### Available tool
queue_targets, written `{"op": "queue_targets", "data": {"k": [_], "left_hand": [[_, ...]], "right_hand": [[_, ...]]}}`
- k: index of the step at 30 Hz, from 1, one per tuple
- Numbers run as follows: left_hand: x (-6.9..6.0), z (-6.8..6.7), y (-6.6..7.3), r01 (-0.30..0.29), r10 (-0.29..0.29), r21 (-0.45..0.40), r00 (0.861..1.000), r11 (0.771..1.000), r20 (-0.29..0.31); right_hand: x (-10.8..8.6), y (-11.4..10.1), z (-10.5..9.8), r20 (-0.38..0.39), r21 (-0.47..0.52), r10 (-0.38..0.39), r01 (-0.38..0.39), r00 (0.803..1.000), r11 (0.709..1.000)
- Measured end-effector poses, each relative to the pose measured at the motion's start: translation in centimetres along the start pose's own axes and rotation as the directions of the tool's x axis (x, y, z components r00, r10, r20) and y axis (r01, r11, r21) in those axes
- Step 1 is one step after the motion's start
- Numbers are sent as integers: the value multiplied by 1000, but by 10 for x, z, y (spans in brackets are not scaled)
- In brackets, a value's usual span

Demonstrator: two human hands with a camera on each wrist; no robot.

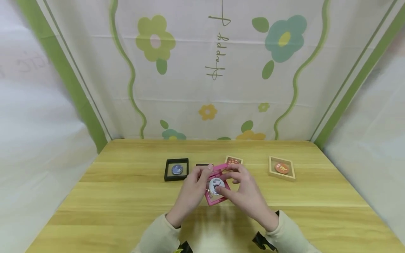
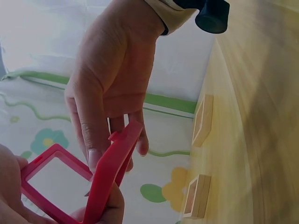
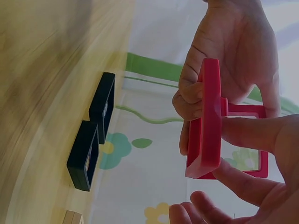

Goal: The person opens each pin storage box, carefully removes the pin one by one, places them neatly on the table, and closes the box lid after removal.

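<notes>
A pink hinged display frame [image 1: 216,202] is unfolded between the hands, above the table. My left hand [image 1: 193,188] grips its left side, with fingers curled behind a pink half [image 3: 211,107] in the right wrist view. A round white badge [image 1: 214,183] with a dark figure lies against the clear film of the lower half. My right hand [image 1: 248,193] holds the badge, thumb on its face and a finger near its upper edge. In the left wrist view the right hand's [image 2: 114,70] other fingers extend behind the raised pink half [image 2: 110,172].
On the table [image 1: 133,207], a black frame [image 1: 167,170] with a blue badge stands left. Another black frame [image 1: 202,164] is partly hidden behind the hands. Two light wooden frames, one behind the hands [image 1: 239,159] and one farther right [image 1: 291,172], hold red or orange badges.
</notes>
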State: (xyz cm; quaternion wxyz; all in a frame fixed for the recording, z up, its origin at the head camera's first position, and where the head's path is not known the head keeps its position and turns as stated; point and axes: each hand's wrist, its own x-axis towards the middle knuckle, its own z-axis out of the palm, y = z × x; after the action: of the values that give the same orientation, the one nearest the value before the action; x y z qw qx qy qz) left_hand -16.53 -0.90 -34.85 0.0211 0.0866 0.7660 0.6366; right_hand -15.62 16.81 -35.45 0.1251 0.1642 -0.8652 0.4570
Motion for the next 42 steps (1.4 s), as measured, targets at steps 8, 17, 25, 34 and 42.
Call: {"op": "queue_targets", "data": {"k": [8,17,25,34,42], "left_hand": [[2,4,-4,6,-6,1,999,1000,44],[4,3,-5,-7,6,22,999,1000,43],[8,2,-6,-17,15,33,999,999,38],[9,4,-11,-10,10,56,1000,998,10],[14,-1,-11,-9,11,61,999,998,-41]], "right_hand": [[-1,4,1,-13,-52,-26,25,1000,998],[1,4,-1,-8,-74,-6,5,1000,997],[8,4,-7,72,-29,14,-12,997,1000],[9,10,-13,217,122,106,-135,970,983],[17,14,-22,196,234,127,-172,972,957]]}}
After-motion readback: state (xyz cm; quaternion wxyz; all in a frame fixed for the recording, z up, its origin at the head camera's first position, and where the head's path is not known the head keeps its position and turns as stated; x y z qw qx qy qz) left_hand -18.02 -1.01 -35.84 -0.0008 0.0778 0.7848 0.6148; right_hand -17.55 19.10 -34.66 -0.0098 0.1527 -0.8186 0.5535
